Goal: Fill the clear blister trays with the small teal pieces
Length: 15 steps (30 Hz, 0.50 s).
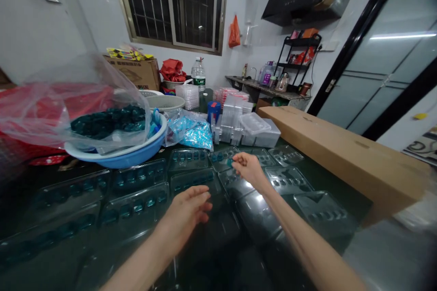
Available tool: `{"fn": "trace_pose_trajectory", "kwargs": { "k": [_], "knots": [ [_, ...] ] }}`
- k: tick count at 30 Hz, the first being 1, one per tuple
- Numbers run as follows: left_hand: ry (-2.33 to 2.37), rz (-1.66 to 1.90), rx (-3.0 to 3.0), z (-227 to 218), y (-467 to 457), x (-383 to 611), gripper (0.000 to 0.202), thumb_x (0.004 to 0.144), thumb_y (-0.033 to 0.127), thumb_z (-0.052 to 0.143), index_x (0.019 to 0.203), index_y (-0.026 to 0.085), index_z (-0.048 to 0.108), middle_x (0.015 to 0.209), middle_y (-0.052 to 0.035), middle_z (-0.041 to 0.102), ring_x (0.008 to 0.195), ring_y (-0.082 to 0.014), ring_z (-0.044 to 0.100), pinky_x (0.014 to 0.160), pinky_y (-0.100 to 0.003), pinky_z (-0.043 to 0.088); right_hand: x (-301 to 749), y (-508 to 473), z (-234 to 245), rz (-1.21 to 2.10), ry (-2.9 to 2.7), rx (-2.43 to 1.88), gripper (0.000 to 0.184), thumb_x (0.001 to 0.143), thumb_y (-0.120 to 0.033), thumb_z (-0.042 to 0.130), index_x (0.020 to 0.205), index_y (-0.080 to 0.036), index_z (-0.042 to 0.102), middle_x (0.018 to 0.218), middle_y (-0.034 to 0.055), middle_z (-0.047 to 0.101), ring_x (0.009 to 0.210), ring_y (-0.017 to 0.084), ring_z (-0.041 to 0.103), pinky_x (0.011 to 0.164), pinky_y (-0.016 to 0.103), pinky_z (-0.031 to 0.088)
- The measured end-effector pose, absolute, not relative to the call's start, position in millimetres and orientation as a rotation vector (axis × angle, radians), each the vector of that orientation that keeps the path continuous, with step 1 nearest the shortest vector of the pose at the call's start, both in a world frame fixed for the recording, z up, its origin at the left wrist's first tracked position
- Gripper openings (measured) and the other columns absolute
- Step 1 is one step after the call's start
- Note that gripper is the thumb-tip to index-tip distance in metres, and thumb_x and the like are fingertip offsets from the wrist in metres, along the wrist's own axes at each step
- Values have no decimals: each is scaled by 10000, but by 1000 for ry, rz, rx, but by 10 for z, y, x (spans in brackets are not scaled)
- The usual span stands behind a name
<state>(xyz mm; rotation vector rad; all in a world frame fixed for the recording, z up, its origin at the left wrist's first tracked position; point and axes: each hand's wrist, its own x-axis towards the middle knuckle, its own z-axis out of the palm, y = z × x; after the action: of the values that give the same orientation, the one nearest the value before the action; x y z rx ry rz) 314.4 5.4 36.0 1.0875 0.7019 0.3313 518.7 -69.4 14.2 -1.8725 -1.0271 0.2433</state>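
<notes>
Clear plastic blister trays (pixel 194 159) lie side by side on the dark table, and many of their cells hold small teal pieces. My right hand (pixel 247 168) is above a tray at the middle of the table, its fingertips pinching a small teal piece (pixel 230 162). My left hand (pixel 186 211) hovers just nearer me, over the trays, with fingers slightly curled and apart and nothing in them. At the far left, a blue plastic basin (pixel 136 154) holds a heap of dark teal pieces (pixel 107 121) under a clear plastic bag (pixel 68 104).
A long cardboard box (pixel 341 154) lies along the table's right side. Stacked clear plastic containers (pixel 246 127), a blue-capped bottle (pixel 214 111) and a bag of blue packets (pixel 189 131) stand at the back. Red cloth (pixel 44 104) lies behind the basin.
</notes>
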Motion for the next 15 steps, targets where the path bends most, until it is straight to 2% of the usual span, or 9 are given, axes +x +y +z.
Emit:
{"fn": "trace_pose_trajectory", "kwargs": {
  "k": [2,5,7,15],
  "knots": [
    [747,325,1178,316,181,2987,296,678,301,645,924,155,571,850,-58,592,688,-149,560,532,-247,405,5521,-379,57,232,-1029,-1971,151,797,-198,524,925,-124,549,752,17,588,634,122,563,572,259,471],
    [808,315,1324,258,298,2733,310,709,360,606,946,162,570,734,-28,595,627,-129,517,541,-239,384,5830,-40,-83,235,-1064,-2131,226,842,-266,499,1016,-126,530,973,55,568,806,151,569,688,328,484],
    [841,304,1395,234,338,2597,309,719,385,587,939,168,574,664,-6,584,583,-120,487,543,-238,373,5922,75,-169,236,-1100,-2228,258,852,-283,484,1063,-139,513,1051,66,542,874,170,557,736,361,476],
    [860,274,1484,195,400,2492,281,725,409,566,865,166,584,624,2,571,556,-123,470,532,-246,358,5981,178,-255,209,-1259,-2502,271,845,-281,495,1082,-151,505,1077,67,531,918,186,546,761,373,465]
  ]
}}
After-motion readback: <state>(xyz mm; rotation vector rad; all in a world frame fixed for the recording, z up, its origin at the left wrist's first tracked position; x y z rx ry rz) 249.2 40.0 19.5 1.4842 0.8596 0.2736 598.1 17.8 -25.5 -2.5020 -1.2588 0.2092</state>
